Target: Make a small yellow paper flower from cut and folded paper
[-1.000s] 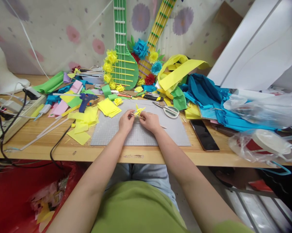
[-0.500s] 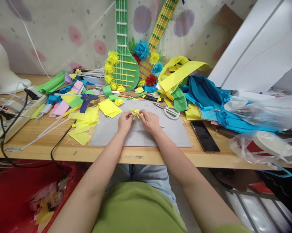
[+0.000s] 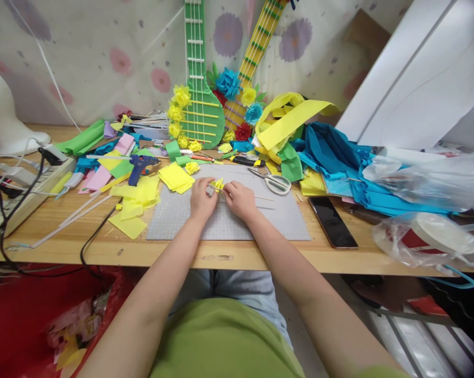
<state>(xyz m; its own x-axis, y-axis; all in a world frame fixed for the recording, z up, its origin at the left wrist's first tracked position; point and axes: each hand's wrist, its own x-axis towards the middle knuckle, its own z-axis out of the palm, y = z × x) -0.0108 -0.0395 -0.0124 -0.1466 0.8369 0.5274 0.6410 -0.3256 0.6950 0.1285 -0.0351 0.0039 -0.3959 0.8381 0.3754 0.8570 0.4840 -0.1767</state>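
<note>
Over the grey cutting mat (image 3: pixel 174 220), a small yellow paper flower (image 3: pixel 218 184) sits between my hands. Closed at its left side is my left hand (image 3: pixel 203 199), with its fingertips against the flower. My right hand (image 3: pixel 240 199) is closed at the other side, pinching a thin stick (image 3: pixel 264 199) whose end pokes out to the right. The stick seems to run on toward the flower, though my fingers cover part of it. White-handled scissors (image 3: pixel 276 183) lie on the mat beyond my right hand. A stack of yellow paper squares (image 3: pixel 176 177) is left of my left hand.
A blue glue gun (image 3: pixel 138 167) lies at the left near loose yellow paper. Behind stand a green paper lute-like instrument (image 3: pixel 205 115) and a yellow one (image 3: pixel 256 42). To the right are a phone (image 3: pixel 332 221), blue crepe paper (image 3: pixel 331 152) and a plastic-wrapped cup (image 3: pixel 430 239).
My hands have moved slightly apart, and the yellow flower looks more gathered and upright. More of the thin stick shows right of my right hand. The view has shifted a little.
</note>
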